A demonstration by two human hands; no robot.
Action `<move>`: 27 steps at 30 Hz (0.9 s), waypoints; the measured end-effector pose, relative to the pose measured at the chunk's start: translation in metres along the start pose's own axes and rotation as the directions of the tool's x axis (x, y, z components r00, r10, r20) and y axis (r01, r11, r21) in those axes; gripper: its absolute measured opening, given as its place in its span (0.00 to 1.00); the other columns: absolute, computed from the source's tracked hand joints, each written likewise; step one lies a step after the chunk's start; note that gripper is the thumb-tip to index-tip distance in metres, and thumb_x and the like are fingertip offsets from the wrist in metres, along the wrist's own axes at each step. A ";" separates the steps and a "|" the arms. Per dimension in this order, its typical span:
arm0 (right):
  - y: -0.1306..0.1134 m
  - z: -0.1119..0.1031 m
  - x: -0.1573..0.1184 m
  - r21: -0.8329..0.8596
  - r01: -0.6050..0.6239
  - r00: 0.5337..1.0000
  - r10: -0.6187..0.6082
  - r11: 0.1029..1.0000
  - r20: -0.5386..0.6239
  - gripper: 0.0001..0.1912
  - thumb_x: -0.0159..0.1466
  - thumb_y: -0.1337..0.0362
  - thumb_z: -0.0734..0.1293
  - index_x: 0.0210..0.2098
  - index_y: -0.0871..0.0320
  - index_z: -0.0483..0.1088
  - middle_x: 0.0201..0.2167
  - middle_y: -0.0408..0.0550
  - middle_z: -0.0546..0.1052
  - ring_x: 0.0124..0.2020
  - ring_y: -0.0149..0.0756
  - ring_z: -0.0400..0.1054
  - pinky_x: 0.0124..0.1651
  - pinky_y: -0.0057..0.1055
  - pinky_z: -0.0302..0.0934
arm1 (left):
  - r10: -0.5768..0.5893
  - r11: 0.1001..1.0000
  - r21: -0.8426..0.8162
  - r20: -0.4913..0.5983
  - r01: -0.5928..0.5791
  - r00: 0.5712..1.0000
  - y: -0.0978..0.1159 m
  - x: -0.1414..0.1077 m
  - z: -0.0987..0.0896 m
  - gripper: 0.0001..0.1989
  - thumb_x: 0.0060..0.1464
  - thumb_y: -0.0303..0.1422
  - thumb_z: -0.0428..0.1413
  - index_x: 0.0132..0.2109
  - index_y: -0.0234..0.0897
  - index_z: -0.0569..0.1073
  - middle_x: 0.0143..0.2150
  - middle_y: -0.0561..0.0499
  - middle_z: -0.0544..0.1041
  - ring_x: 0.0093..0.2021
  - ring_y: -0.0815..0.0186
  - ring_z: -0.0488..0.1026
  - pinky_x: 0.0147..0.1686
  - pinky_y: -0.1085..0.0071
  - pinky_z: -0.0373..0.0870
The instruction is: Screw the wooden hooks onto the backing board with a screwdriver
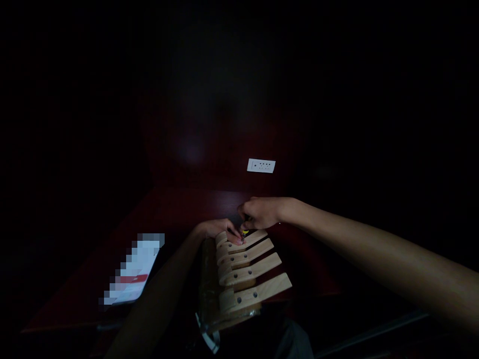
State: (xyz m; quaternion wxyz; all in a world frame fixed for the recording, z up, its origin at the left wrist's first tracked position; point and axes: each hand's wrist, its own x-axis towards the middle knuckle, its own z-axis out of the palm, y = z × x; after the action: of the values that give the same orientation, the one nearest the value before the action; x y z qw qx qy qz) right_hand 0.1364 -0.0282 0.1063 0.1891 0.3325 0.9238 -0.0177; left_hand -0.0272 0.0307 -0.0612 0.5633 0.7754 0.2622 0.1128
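Note:
A wooden rack (pixel 209 291) lies before me, with several pale wooden prongs (pixel 269 289) side by side, each slanting up to the right. Dark round screw heads show on the nearer prongs. At the far end, my left hand (pixel 220 228) rests over the farthest prong, its fingers bent and pressed onto the wood. My right hand (pixel 260 212) is closed round a small screwdriver (pixel 245 232) with a black and yellow handle. Its tip points down at the farthest prong, right beside my left fingertips. The very tip is too small to make out.
A lit phone (pixel 138 274), partly pixelated, lies on the dark red table (pixel 82 294) to the left of my left forearm. A white socket plate (pixel 261 165) is on the panel behind. A pale strap (pixel 209 339) hangs at the rack's near end. The surroundings are very dark.

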 end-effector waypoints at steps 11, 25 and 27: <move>-0.005 -0.004 -0.008 0.041 -0.018 1.000 0.017 0.999 0.015 0.13 0.60 0.64 0.62 0.42 0.63 0.70 0.32 0.51 0.75 0.28 0.33 0.65 0.28 0.27 0.54 | -0.020 1.000 0.015 -0.008 0.020 1.000 -0.001 0.001 -0.002 0.17 0.42 0.42 0.64 0.39 0.38 0.80 0.42 0.50 0.79 0.44 0.61 0.72 0.44 0.72 0.64; 0.001 0.002 -0.005 0.038 0.056 0.997 -0.054 0.998 -0.058 0.11 0.60 0.62 0.63 0.41 0.60 0.69 0.32 0.49 0.74 0.31 0.33 0.66 0.33 0.28 0.55 | -0.032 0.999 0.034 -0.008 0.033 0.999 -0.004 0.001 -0.003 0.17 0.44 0.42 0.63 0.40 0.39 0.79 0.40 0.52 0.79 0.41 0.63 0.73 0.42 0.73 0.64; -0.001 0.002 -0.005 0.019 0.041 0.998 -0.040 0.999 -0.057 0.13 0.62 0.60 0.61 0.40 0.62 0.69 0.32 0.51 0.75 0.31 0.35 0.67 0.33 0.29 0.56 | -0.030 0.998 0.047 -0.005 0.031 1.000 -0.004 0.001 -0.003 0.17 0.44 0.42 0.62 0.41 0.39 0.79 0.41 0.52 0.79 0.42 0.63 0.73 0.42 0.73 0.64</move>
State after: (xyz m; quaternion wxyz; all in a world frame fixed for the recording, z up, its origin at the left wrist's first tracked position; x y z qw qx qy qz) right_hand 0.1396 -0.0327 0.1066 0.1593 0.3161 0.9350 -0.0216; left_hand -0.0291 0.0348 -0.0644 0.5461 0.7841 0.2777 0.0995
